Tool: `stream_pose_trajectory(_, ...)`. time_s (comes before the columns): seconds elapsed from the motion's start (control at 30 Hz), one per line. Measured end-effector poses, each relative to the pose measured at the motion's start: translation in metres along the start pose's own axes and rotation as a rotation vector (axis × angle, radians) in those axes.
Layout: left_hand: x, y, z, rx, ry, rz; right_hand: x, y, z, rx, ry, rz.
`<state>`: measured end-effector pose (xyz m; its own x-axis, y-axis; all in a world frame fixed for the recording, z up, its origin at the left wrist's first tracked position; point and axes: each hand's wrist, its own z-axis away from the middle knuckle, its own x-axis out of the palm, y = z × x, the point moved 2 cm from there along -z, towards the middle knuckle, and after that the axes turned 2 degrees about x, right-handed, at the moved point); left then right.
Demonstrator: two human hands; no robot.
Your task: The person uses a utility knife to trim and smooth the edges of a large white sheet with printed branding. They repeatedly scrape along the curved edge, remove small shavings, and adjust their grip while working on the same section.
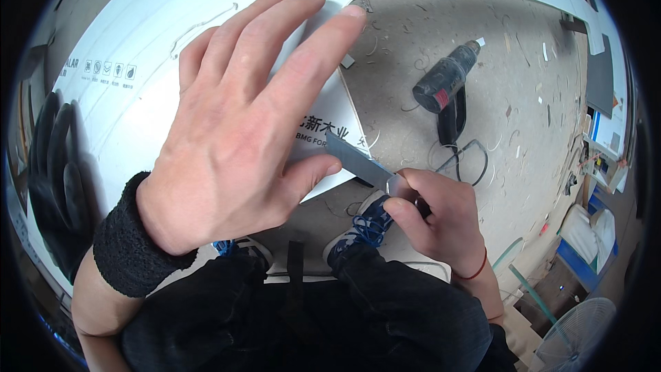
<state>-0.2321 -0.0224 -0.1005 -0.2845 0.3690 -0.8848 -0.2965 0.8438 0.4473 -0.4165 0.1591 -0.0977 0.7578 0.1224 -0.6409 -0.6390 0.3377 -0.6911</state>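
My left hand (pixel 232 108) is palm down with its fingers spread over a white board (pixel 341 106) that bears printed writing. It hides much of that board; whether the palm presses on it I cannot tell. My right hand (pixel 439 217) grips a utility knife (pixel 405 188) with a long, wide metal blade (pixel 356 160). The blade points up and left across the board's near corner, its tip close to my left thumb. Beneath my left hand spreads a large white panel (pixel 150 113) with printed icons and a curved cut-out edge.
A black glove (pixel 59 165) lies on the panel at left. On the debris-strewn floor (pixel 506 129) rests a corded heat gun (pixel 446 82). A wire-guarded fan (pixel 573 338) stands at lower right. My shoes (pixel 361 227) are below the board's corner.
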Motion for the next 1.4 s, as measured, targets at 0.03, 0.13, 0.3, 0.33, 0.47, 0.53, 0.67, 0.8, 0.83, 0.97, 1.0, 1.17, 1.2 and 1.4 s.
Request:
stream_pose_trajectory(0.03,0.000,0.000,0.000,0.002,-0.001,-0.001,0.000,0.000,0.000,-0.012,0.009,0.012)
stream_pose_trajectory(0.13,-0.002,0.000,-0.001,0.008,-0.006,-0.001,0.000,0.001,0.001,-0.056,0.055,0.050)
stream_pose_trajectory(0.3,-0.005,-0.001,0.000,0.013,-0.010,0.037,0.000,0.021,0.010,-0.106,0.116,-0.152)
stream_pose_trajectory(0.33,-0.005,0.000,0.000,0.006,-0.015,0.049,-0.002,0.031,0.012,0.055,0.098,-0.532)
stream_pose_trajectory(0.47,-0.003,0.002,-0.002,0.002,-0.005,0.036,-0.004,0.055,0.022,0.331,-0.092,-1.297)
stream_pose_trajectory(0.53,-0.005,0.002,-0.002,-0.008,-0.011,0.032,-0.002,0.055,0.023,0.306,-0.186,-1.439)
stream_pose_trajectory(0.67,-0.010,0.005,-0.004,0.015,0.056,0.062,-0.002,0.052,0.027,0.291,-0.276,-1.526)
stream_pose_trajectory(0.8,-0.015,0.026,-0.009,-0.077,0.115,0.606,-0.006,0.031,0.019,0.277,-0.412,-1.504)
stream_pose_trajectory(0.83,-0.017,0.032,-0.011,-0.214,0.032,0.829,-0.008,0.022,0.016,0.282,-0.437,-1.477)
stream_pose_trajectory(0.97,0.009,0.054,-0.017,-0.380,-0.105,1.572,-0.008,0.007,0.015,0.264,-0.535,-1.407)
stream_pose_trajectory(1.0,0.012,0.057,-0.018,-0.402,-0.178,1.634,-0.012,0.002,0.015,0.228,-0.545,-1.382)
stream_pose_trajectory(1.17,0.000,0.045,-0.015,-0.575,-0.133,1.612,-0.002,0.000,0.009,0.166,-0.589,-1.443)
stream_pose_trajectory(1.2,-0.002,0.037,-0.014,-0.610,-0.069,1.567,0.000,0.002,0.009,0.140,-0.566,-1.520)
stream_pose_trajectory(1.4,-0.041,-0.028,-0.034,-0.445,0.265,1.072,-0.022,0.010,0.001,0.052,-0.052,-0.635)
